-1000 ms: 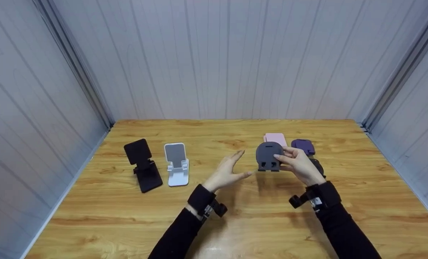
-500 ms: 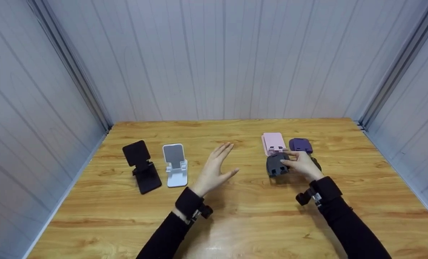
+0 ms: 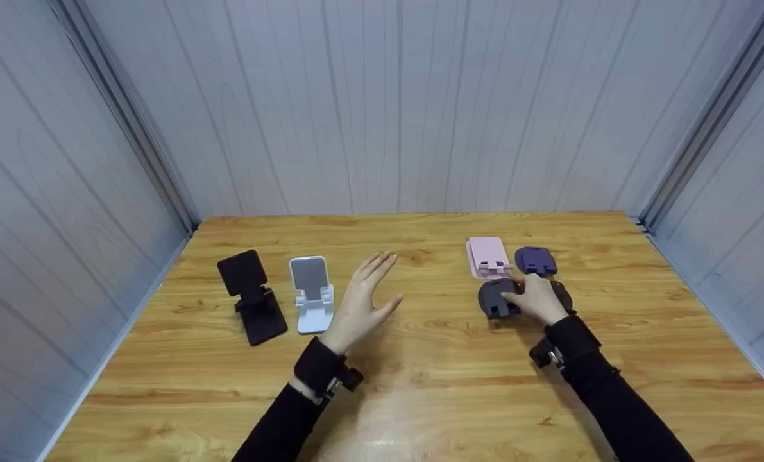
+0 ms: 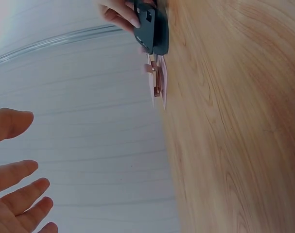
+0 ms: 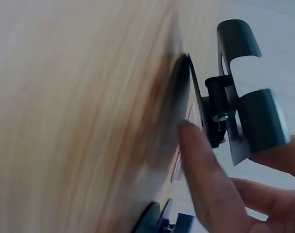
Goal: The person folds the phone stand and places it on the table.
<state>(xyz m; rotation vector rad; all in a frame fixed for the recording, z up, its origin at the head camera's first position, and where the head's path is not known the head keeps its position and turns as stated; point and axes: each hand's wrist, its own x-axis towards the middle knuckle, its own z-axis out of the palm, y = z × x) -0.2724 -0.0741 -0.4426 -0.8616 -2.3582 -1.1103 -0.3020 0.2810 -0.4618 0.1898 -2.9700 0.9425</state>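
Observation:
My right hand [image 3: 537,299] holds a dark grey folding phone stand [image 3: 496,296] by its right edge, low over the table just in front of a pink folded stand [image 3: 486,252]. The right wrist view shows the grey stand [image 5: 219,99] with its hinge and two curved hooks, and the fingers [image 5: 205,167] along its side. My left hand [image 3: 358,308] hovers with fingers spread and holds nothing, to the right of a white phone stand [image 3: 315,314] that stands unfolded. In the left wrist view, the left-hand fingers [image 4: 21,201] are apart from everything.
An unfolded black phone stand [image 3: 263,317] is at the left. Behind the right hand lies a purple folded stand [image 3: 535,260], and another dark stand [image 3: 561,295] is partly hidden beside that hand. White panel walls [image 3: 382,109] border the wooden table [image 3: 420,398].
My right hand has lowered the grey phone stand and tilted it flatter, bringing it down in front of the pink stand. The left hand has drawn away to the left.

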